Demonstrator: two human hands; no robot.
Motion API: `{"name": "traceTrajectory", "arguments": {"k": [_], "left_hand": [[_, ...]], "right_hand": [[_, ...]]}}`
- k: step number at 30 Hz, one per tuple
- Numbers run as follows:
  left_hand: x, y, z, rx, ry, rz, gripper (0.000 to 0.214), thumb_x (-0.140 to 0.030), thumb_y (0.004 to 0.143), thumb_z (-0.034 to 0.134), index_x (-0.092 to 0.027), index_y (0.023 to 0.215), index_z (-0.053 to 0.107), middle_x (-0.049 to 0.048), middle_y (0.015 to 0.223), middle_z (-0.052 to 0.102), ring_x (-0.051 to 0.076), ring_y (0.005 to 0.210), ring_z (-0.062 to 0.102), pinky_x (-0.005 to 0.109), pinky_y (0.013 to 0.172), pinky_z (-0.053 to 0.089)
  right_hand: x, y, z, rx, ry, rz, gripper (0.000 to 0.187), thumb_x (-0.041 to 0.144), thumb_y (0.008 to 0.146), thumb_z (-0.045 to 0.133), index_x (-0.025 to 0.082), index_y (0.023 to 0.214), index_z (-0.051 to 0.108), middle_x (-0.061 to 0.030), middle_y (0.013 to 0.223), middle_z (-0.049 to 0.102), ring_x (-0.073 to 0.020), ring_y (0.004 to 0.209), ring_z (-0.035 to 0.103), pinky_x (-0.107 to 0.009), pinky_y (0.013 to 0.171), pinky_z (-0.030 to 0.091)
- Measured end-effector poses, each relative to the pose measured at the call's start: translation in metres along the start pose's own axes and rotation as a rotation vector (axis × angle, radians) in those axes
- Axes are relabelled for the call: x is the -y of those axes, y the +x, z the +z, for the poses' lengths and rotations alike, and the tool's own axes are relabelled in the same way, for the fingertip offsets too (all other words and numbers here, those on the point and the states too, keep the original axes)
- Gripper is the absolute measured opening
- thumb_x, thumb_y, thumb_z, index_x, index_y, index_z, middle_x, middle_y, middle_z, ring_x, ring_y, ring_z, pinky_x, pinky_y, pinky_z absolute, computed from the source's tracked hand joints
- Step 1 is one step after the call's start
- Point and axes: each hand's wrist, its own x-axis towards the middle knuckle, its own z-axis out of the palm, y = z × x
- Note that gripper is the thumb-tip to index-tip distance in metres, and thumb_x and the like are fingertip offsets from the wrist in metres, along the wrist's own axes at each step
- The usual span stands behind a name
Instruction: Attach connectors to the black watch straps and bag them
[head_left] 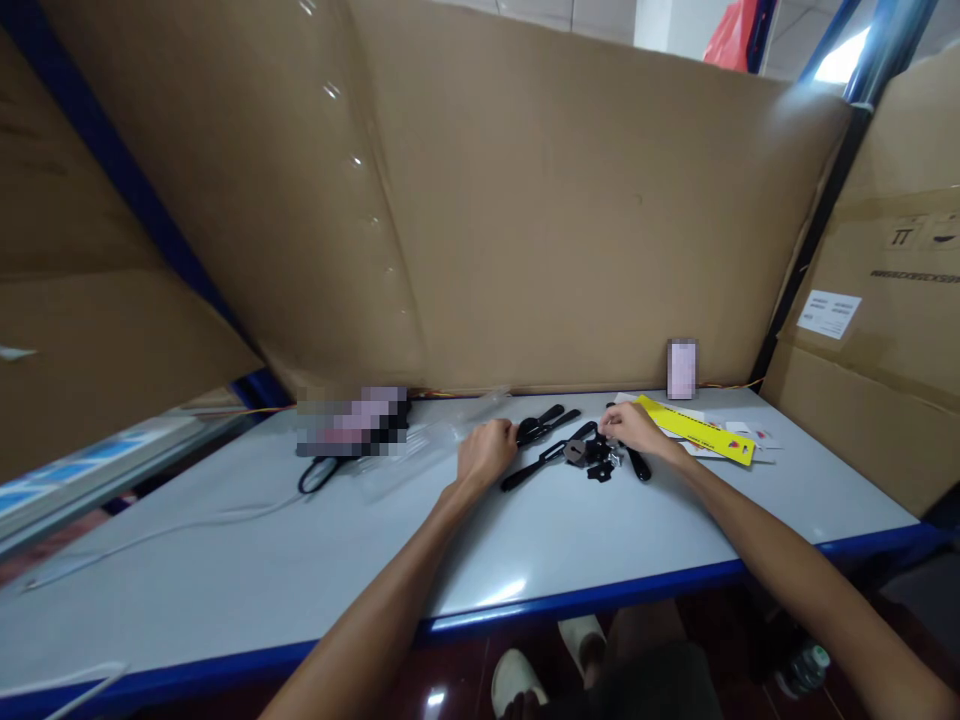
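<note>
Beside the right hand (631, 428) lie small, irregular black pieces (599, 471).

Behind the pale tabletop (300, 590) we see a tall brown cardboard sheet (562, 220), with a blue metal post (127, 170) slanting down at its left. Near its foot, right of centre, we have a phone-shaped device (682, 369) standing upright, pixelated. To our right, a white label (829, 313) sticks to a printed cardboard panel (862, 400). A white cable (187, 525) trails across our left side; a clear bottle (804, 670) sits on the dark floor (442, 680), lower right.
</note>
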Motion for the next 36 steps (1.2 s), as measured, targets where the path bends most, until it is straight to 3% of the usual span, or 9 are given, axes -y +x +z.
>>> {"name": "traceTrajectory", "arguments": {"k": [11, 14, 17, 20, 23, 26, 31, 34, 36], "left_hand": [[-0.003, -0.008, -0.002, -0.053, 0.122, 0.093, 0.043, -0.043, 0.101, 0.042, -0.018, 0.107, 0.077, 0.0198, 0.104, 0.077, 0.033, 0.099, 0.071, 0.036, 0.077, 0.046], [-0.004, -0.009, -0.003, -0.051, 0.148, 0.095, 0.043, -0.042, 0.101, 0.042, -0.018, 0.108, 0.078, 0.0205, 0.109, 0.076, 0.033, 0.102, 0.070, 0.038, 0.082, 0.047], [-0.004, -0.010, -0.003, -0.043, 0.164, 0.081, 0.044, -0.043, 0.101, 0.042, -0.019, 0.109, 0.078, 0.0200, 0.113, 0.075, 0.034, 0.106, 0.069, 0.040, 0.085, 0.047], [-0.005, -0.012, -0.001, -0.050, 0.155, 0.080, 0.047, -0.045, 0.102, 0.041, -0.018, 0.110, 0.078, 0.0207, 0.118, 0.073, 0.034, 0.110, 0.067, 0.041, 0.088, 0.047], [-0.006, -0.014, 0.001, -0.054, 0.153, 0.089, 0.048, -0.046, 0.101, 0.040, -0.016, 0.110, 0.078, 0.0213, 0.120, 0.072, 0.034, 0.110, 0.067, 0.042, 0.088, 0.047], [-0.008, -0.015, 0.003, -0.069, 0.154, 0.093, 0.050, -0.047, 0.101, 0.040, -0.015, 0.110, 0.077, 0.0214, 0.120, 0.072, 0.034, 0.108, 0.067, 0.041, 0.086, 0.047], [-0.009, -0.015, 0.004, -0.069, 0.151, 0.057, 0.053, -0.048, 0.101, 0.037, -0.015, 0.112, 0.076, 0.0212, 0.118, 0.073, 0.033, 0.108, 0.067, 0.041, 0.087, 0.047], [-0.008, -0.014, 0.004, -0.055, 0.147, 0.050, 0.052, -0.047, 0.101, 0.036, -0.015, 0.112, 0.076, 0.0213, 0.118, 0.073, 0.033, 0.108, 0.066, 0.041, 0.088, 0.047], [-0.007, -0.014, 0.004, -0.058, 0.147, 0.048, 0.052, -0.046, 0.101, 0.036, -0.015, 0.111, 0.076, 0.0214, 0.117, 0.073, 0.034, 0.108, 0.067, 0.041, 0.088, 0.047]], "right_hand": [[0.000, 0.001, -0.010, -0.305, -0.224, 0.004, 0.052, 0.043, 0.099, 0.053, 0.018, 0.053, 0.059, -0.0025, 0.054, 0.057, -0.0156, 0.055, 0.050, -0.028, 0.056, 0.026], [0.005, 0.003, -0.017, -0.426, -0.192, -0.056, 0.042, 0.039, 0.101, 0.048, 0.018, 0.068, 0.064, -0.0041, 0.063, 0.062, -0.0177, 0.062, 0.053, -0.028, 0.061, 0.032], [0.019, -0.013, -0.022, -0.474, -0.093, -0.113, 0.020, 0.027, 0.095, 0.053, 0.019, 0.107, 0.068, -0.0042, 0.078, 0.069, -0.0201, 0.070, 0.059, -0.030, 0.069, 0.041], [0.046, -0.061, -0.023, -0.501, 0.053, -0.176, 0.030, 0.021, 0.092, 0.057, 0.020, 0.121, 0.062, -0.0047, 0.089, 0.071, -0.0197, 0.075, 0.062, -0.032, 0.074, 0.047], [0.077, -0.133, -0.017, -0.405, 0.182, -0.239, 0.011, 0.023, 0.096, 0.055, 0.021, 0.100, 0.065, -0.0013, 0.080, 0.068, -0.0167, 0.069, 0.062, -0.029, 0.067, 0.047], [0.101, -0.204, -0.003, -0.207, 0.178, -0.352, 0.022, 0.022, 0.101, 0.053, 0.020, 0.082, 0.064, -0.0016, 0.073, 0.067, -0.0154, 0.068, 0.062, -0.028, 0.066, 0.046], [0.124, -0.290, 0.034, -0.128, 0.230, -0.536, 0.021, 0.010, 0.099, 0.048, 0.017, 0.108, 0.066, -0.0080, 0.090, 0.072, -0.0190, 0.081, 0.064, -0.032, 0.072, 0.053], [0.135, -0.321, 0.063, 0.007, 0.295, -0.813, 0.022, 0.014, 0.099, 0.051, 0.013, 0.116, 0.064, -0.0094, 0.092, 0.073, -0.0189, 0.085, 0.065, -0.032, 0.077, 0.056], [0.144, -0.332, 0.080, 0.147, 0.266, -1.032, 0.023, 0.020, 0.104, 0.049, 0.014, 0.120, 0.065, -0.0077, 0.104, 0.075, -0.0139, 0.101, 0.067, -0.022, 0.087, 0.054]]}}
